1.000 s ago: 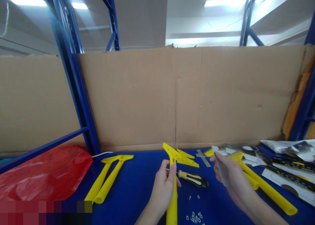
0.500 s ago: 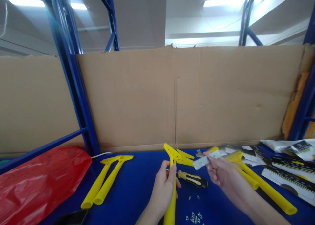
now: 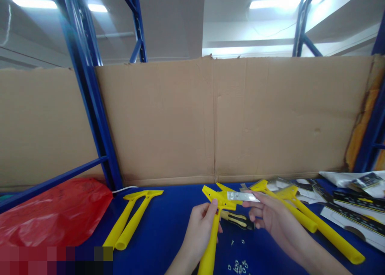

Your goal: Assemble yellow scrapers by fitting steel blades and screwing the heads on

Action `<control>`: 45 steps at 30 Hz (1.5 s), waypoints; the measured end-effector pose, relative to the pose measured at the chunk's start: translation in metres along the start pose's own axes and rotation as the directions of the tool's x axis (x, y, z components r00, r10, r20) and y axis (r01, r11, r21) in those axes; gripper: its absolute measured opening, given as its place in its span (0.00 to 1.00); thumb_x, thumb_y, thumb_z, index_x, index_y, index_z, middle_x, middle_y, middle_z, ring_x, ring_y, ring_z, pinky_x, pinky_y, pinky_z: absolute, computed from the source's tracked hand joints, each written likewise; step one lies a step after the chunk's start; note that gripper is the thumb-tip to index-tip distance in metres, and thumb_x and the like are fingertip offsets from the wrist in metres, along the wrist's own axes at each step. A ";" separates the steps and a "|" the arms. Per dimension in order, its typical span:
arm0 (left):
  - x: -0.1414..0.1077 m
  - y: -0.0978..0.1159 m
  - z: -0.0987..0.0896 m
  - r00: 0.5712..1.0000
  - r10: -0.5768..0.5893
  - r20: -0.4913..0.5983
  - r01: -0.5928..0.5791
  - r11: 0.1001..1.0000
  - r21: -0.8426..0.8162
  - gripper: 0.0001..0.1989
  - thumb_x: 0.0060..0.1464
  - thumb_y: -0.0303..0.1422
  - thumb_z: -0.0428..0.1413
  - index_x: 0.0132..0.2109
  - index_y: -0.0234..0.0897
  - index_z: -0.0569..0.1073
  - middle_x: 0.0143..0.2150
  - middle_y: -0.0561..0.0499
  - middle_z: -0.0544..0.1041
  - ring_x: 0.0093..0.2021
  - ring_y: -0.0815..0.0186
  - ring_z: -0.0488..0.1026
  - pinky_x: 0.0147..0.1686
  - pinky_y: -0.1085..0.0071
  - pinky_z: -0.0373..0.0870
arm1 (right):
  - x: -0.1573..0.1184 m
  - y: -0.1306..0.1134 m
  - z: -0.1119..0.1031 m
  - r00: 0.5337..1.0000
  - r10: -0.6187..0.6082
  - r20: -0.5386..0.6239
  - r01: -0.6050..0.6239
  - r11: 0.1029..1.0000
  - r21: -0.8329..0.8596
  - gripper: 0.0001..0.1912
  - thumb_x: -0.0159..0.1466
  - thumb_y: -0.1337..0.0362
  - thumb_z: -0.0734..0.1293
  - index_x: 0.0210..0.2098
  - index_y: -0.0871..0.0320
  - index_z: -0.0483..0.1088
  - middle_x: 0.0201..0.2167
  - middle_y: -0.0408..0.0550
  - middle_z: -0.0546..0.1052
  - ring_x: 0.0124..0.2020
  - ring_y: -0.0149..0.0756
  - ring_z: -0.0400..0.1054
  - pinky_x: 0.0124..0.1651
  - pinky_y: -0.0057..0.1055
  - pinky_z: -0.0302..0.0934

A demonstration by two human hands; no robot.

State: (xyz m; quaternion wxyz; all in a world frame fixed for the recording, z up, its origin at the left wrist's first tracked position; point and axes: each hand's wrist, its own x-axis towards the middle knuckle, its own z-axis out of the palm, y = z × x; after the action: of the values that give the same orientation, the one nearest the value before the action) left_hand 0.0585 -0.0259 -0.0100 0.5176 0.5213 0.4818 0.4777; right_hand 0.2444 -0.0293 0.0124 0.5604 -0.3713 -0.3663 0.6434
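Note:
Near the middle of the bench, my left hand [image 3: 201, 227] is closed around a yellow T-shaped scraper handle [image 3: 209, 249], its thumb just below the wide head. My right hand [image 3: 272, 218] pinches one end of a flat silver metal blade [image 3: 240, 196] with holes in it. The blade's free end overlaps the right side of the scraper head; whether they touch, I cannot tell. Behind the held handle lies a screwdriver [image 3: 239, 218] with a cream and black grip, its shaft hidden. Another yellow piece [image 3: 222, 186] shows partly behind the head.
Small screws and nuts [image 3: 239, 266] lie loose at the front. Two yellow handles [image 3: 135, 216] rest at left beside a red plastic bag [image 3: 60, 214]. More yellow handles [image 3: 333, 231] and black-and-white packaging [image 3: 357, 214] lie at right. Cardboard [image 3: 168, 122] and blue posts [image 3: 90, 118] stand behind.
My right hand has brought the blade leftward, turning it nearly level, to the scraper head. The handle's head has tilted right and turned its broad face more toward me.

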 end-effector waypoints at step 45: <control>-0.012 0.007 0.005 0.982 -0.083 0.172 0.120 0.969 -0.215 0.31 0.40 0.44 0.63 0.48 0.32 0.64 0.27 0.47 0.78 0.21 0.68 0.73 0.23 0.74 0.67 | 0.005 0.020 0.010 0.976 -0.189 -0.105 0.124 0.888 -0.443 0.19 0.45 0.48 0.73 0.19 0.59 0.70 0.09 0.39 0.67 0.12 0.26 0.59 0.15 0.23 0.53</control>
State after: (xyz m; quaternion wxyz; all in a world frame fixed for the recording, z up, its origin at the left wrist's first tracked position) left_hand 0.0630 -0.0381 -0.0027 0.6343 0.4712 0.4072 0.4580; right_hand 0.2261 -0.0275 -0.0010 0.5388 -0.5018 -0.4874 0.4694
